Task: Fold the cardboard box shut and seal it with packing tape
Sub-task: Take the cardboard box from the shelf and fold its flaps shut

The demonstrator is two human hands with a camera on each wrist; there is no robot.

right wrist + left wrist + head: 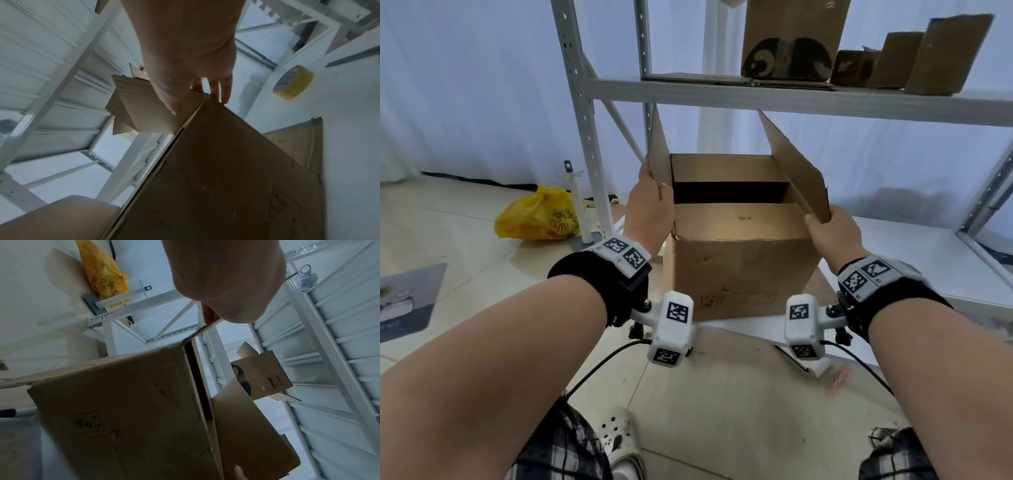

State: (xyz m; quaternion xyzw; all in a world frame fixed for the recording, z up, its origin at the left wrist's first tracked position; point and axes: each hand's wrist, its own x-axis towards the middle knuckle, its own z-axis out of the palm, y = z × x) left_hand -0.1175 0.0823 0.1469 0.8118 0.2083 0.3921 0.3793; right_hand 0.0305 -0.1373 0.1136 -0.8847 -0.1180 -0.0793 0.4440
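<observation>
A brown cardboard box (739, 274) stands on the low white shelf board (928, 260) in front of me. Its near flap (739, 221) and far flap lie folded in, with a dark gap between them. The left side flap (658, 154) stands upright; my left hand (649, 202) grips its near edge. The right side flap (796, 168) also stands up and leans inward, and my right hand (828, 236) pinches its near corner. In the right wrist view my thumb (172, 104) lies on that flap's inner face. A yellow roll of packing tape (293, 84) lies on the shelf board to the right.
A white metal rack (585, 137) surrounds the box; its upper shelf (791, 99) carries several cardboard boxes (791, 37). A yellow plastic bag (539, 216) sits on the tiled floor at the left. A flat cardboard sheet (298, 142) lies under the box.
</observation>
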